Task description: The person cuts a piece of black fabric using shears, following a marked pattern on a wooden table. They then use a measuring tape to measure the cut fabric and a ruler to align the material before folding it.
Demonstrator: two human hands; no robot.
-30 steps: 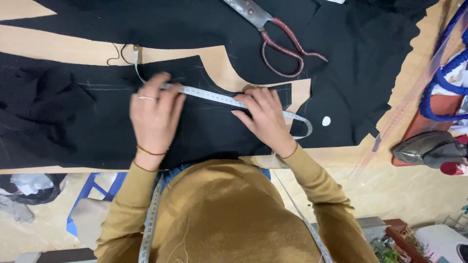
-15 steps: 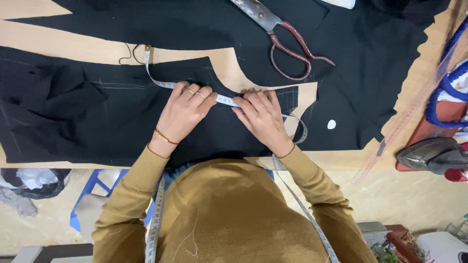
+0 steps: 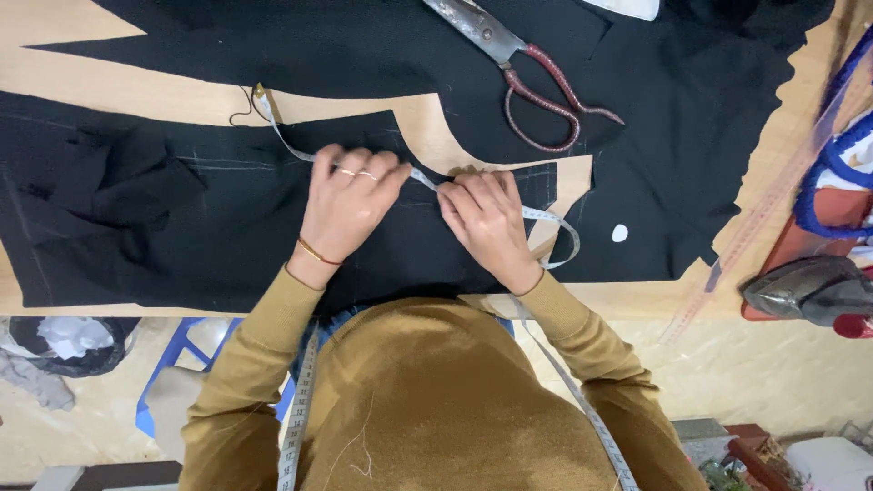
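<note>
Cutting table (image 3: 82, 82): hands on tape measure (image 3: 426, 180)

Two hands (image 3: 350, 205) (image 3: 486, 218); two tapes (image 3: 282, 136) (image 3: 296, 427); one pair of shears (image 3: 527, 77); one chalk (image 3: 619, 233); one iron (image 3: 805, 289).

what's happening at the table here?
A person in a mustard sweater is pressing a white measuring tape flat against black fabric on a wooden table. The left hand and the right hand pin the tape close together near the fabric's upper edge, where faint chalk lines show. Large scissors with red handles lie untouched on more black cloth farther up. A second tape hangs round the person's neck.
</note>
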